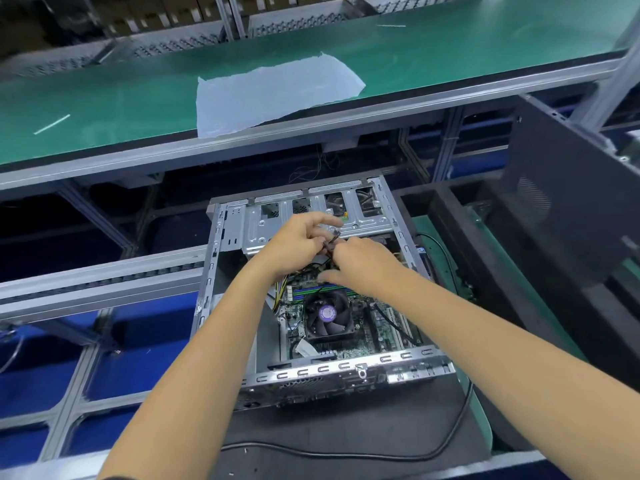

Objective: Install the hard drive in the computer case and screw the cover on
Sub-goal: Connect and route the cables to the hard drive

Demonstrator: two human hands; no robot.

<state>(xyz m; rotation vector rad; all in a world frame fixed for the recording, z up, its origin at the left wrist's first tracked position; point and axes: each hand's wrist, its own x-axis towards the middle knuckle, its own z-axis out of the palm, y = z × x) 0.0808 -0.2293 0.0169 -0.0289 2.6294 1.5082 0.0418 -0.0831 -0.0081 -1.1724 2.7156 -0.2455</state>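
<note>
An open computer case (346, 374) lies flat on a dark mat, its motherboard and black CPU fan (327, 315) exposed. A silver drive cage (294, 216) spans the far end of the case. Both hands meet just in front of that cage. My left hand (298, 242) pinches a small dark cable connector (331, 241) between curled fingers. My right hand (363, 268) curls round the same cable from the right. The hard drive itself is hidden by the hands or the cage. A dark side cover (568, 209) leans upright at the right.
A green conveyor bench (138, 95) runs across the back with a pale plastic sheet (273, 95) on it. A black cable (346, 453) loops over the mat near me. Aluminium frame rails (104, 271) and blue bins sit to the left.
</note>
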